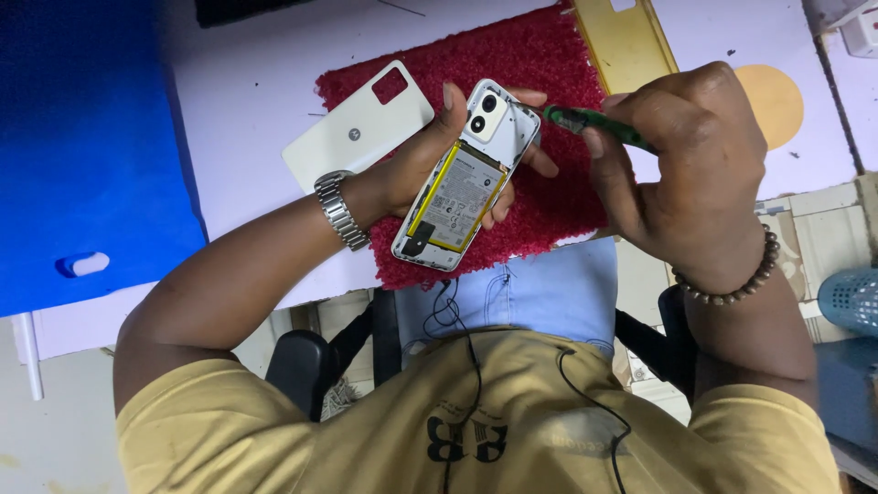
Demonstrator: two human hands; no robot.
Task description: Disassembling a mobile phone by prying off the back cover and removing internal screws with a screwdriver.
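Left hand (430, 169) cradles opened phone (462, 178) by its edges, fragile inside; right hand (681, 160) fingers pinch green screwdriver (599, 125).

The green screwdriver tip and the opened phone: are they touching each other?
Touching. In the head view, the tip of the green screwdriver in the right hand meets the phone at its upper edge.

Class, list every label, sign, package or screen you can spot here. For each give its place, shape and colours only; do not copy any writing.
Battery label: on the battery inside the opened phone held in the left hand; rectangular, pale grey with small dark print, yellow edging.
Round emblem: on the white back cover lying on the table; small grey circle.
Shirt print: on the person's mustard shirt; dark block lettering.
No screens or packages show.
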